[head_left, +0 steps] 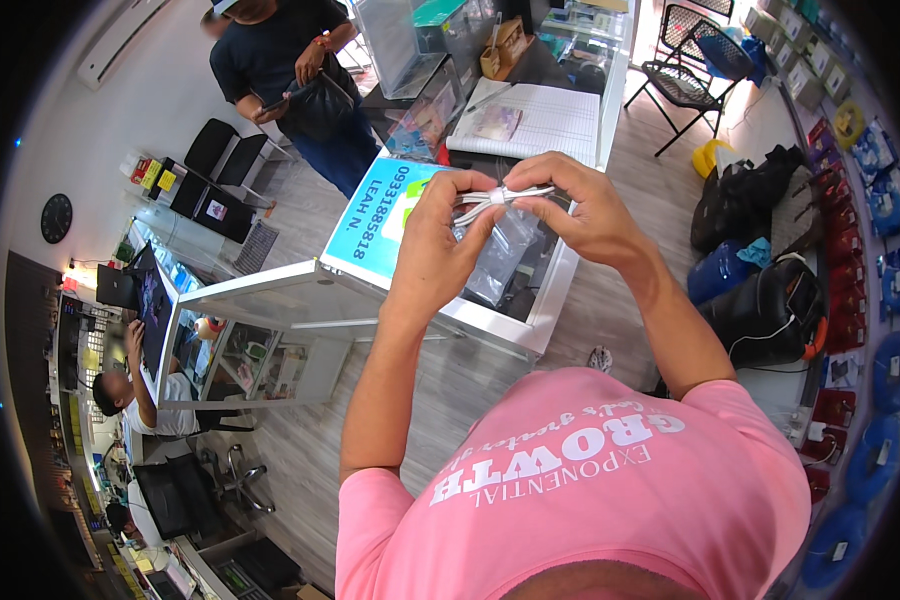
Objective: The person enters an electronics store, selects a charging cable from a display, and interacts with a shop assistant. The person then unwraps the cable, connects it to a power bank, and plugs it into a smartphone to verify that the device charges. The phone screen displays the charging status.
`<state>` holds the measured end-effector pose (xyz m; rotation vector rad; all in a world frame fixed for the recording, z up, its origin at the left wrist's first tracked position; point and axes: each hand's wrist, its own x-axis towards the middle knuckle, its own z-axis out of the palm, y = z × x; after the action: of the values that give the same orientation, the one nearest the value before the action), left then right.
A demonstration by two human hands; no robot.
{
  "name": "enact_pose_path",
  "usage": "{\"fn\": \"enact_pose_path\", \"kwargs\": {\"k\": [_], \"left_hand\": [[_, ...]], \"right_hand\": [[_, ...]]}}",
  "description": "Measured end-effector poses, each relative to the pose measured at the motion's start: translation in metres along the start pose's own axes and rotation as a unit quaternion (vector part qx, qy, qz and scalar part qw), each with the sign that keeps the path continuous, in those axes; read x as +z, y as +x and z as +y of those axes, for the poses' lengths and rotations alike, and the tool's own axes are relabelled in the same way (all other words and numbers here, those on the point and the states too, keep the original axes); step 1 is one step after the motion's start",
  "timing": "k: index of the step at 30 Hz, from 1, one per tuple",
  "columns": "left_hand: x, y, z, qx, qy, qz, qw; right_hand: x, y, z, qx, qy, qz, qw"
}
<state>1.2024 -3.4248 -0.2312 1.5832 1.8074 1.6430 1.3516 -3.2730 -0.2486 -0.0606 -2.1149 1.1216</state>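
1. Here's the white cable [498, 197], up above the near end of the counter [515, 337], gathered in loops and cinched at its middle.
2. Bundling looks nearly done, I'd judge; letting go of it isn't yet done.
3. My left hand [440, 235]: closed, thumb and fingers pinching the left side.
4. My right hand [575, 205]: closed too, gripping the right side.

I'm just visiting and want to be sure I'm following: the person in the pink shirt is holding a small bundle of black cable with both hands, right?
Not quite: the head view shows that the cable bundle is white, not black. The person in the pink shirt does hold it with both the left hand and right hand.
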Motion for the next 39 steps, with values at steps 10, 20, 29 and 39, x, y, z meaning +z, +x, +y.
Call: {"fn": "enact_pose_path", "kwargs": {"k": [10,20,29,39], "left_hand": [[-0.005,0.011,-0.007,0.206,0.252,0.027,0.945],[-0.004,0.019,-0.016,0.282,0.293,0.004,0.913],[-0.011,0.070,-0.013,-0.301,-0.205,-0.310,0.878],[0.113,0.108,0.053,0.208,0.083,-0.273,0.936]], "right_hand": [[0.004,0.005,-0.003,0.244,0.249,0.016,0.937],[0.009,0.005,-0.002,0.272,0.276,0.019,0.922],[-0.018,-0.019,-0.006,-0.148,-0.070,0.055,0.985],[-0.104,-0.103,-0.018,0.137,0.091,0.329,0.930]]}}
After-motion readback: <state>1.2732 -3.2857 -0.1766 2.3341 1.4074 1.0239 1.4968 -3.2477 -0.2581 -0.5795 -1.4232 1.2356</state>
